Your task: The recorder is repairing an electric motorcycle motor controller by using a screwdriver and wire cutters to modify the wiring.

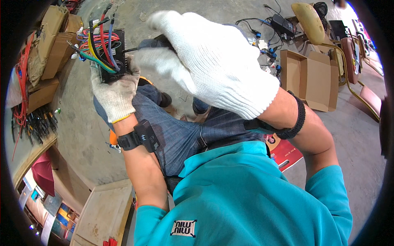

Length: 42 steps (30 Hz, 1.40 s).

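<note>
My left hand [117,92], in a soiled white knit glove, is closed round a black box-shaped electrical unit [119,41]. A bundle of coloured wires [100,45], red, black, yellow, green and blue, sticks up out of it. My right hand [221,61], in a cleaner white glove, is slightly blurred. Its fingers are closed on a dark-handled screwdriver [155,42], whose thin shaft points left at the side of the unit. The glove covers part of the handle, and where the tip meets the unit is not clear. Both hands are above my jeans-clad knees.
On the right, an open cardboard box [324,84] lies near metal-framed chairs [349,53] and a black power adapter [283,25] with loose cables. Cardboard cartons [53,53], red cables [24,78] and black leads [39,127] sit at left, above a wooden cabinet [102,209].
</note>
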Each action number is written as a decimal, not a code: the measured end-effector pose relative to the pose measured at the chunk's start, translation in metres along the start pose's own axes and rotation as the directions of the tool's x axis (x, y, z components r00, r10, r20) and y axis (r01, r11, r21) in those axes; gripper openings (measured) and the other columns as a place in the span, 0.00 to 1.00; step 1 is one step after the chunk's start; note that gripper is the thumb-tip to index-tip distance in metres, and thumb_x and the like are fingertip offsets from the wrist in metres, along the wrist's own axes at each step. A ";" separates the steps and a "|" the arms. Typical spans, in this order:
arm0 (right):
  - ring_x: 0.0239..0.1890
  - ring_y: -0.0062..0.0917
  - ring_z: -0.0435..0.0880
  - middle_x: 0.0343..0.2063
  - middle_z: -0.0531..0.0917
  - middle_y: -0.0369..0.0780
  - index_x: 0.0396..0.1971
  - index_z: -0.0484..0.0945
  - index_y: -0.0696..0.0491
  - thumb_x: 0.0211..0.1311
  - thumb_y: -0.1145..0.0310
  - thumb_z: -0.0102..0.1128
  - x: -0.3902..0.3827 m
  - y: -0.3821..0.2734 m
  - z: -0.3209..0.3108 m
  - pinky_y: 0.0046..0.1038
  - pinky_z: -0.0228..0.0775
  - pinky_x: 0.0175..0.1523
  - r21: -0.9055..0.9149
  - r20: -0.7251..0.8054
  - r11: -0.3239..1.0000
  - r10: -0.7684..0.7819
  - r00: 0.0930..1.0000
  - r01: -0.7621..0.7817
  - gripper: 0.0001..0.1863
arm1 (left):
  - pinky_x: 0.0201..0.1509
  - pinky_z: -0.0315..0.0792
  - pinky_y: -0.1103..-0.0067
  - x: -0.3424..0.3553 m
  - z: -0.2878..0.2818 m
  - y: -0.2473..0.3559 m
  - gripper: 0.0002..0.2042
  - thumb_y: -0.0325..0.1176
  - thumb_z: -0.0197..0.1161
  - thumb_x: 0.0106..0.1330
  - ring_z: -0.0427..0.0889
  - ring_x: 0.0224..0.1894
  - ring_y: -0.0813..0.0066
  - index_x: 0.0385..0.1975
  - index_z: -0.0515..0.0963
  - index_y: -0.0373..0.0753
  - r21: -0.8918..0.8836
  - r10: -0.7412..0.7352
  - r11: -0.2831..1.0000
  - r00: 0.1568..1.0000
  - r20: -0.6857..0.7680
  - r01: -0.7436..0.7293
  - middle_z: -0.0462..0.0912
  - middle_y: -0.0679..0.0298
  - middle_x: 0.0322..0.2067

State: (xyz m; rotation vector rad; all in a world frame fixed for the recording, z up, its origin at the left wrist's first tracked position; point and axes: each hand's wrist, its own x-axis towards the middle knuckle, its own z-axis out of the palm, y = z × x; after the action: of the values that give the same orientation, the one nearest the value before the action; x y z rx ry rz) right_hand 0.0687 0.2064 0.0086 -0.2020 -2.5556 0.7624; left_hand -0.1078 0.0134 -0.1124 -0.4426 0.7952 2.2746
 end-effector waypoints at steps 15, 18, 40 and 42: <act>0.33 0.48 0.80 0.39 0.75 0.49 0.53 0.71 0.54 0.64 0.67 0.67 0.021 -0.005 -0.024 0.39 0.75 0.37 0.069 0.319 0.974 0.182 0.930 -0.214 0.21 | 0.41 0.80 0.68 -0.009 0.008 -0.003 0.25 0.46 0.66 0.68 0.78 0.51 0.46 0.58 0.77 0.34 -0.090 0.013 0.996 0.989 0.150 0.000 0.80 0.48 0.50; 0.37 0.47 0.82 0.39 0.76 0.50 0.52 0.72 0.55 0.65 0.64 0.66 0.016 0.019 -0.013 0.40 0.76 0.38 0.150 0.181 0.985 -0.108 0.978 0.081 0.20 | 0.42 0.80 0.67 -0.005 0.010 -0.004 0.24 0.44 0.65 0.69 0.77 0.51 0.46 0.57 0.77 0.34 -0.125 -0.001 0.992 0.992 0.123 0.017 0.80 0.47 0.50; 0.37 0.46 0.82 0.40 0.77 0.49 0.52 0.74 0.50 0.66 0.65 0.65 0.016 0.009 -0.032 0.40 0.76 0.41 0.176 0.271 0.982 0.024 0.962 -0.074 0.17 | 0.40 0.79 0.67 -0.008 0.017 -0.005 0.24 0.48 0.65 0.71 0.76 0.49 0.48 0.58 0.77 0.37 -0.022 0.097 0.995 0.995 0.003 -0.097 0.80 0.50 0.50; 0.38 0.46 0.82 0.39 0.77 0.49 0.52 0.74 0.51 0.66 0.65 0.65 0.013 0.022 -0.014 0.40 0.76 0.41 0.165 0.219 0.986 -0.060 0.974 0.024 0.17 | 0.40 0.78 0.68 -0.006 0.013 -0.002 0.25 0.49 0.65 0.70 0.76 0.50 0.47 0.58 0.77 0.38 -0.127 -0.010 0.992 0.992 0.125 0.026 0.79 0.50 0.51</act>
State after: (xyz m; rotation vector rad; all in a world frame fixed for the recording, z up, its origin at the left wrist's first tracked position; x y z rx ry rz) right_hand 0.0637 0.2350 0.0114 -0.0094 -2.6794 1.0226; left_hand -0.1036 0.0203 -0.1008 -0.3612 0.5825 2.3196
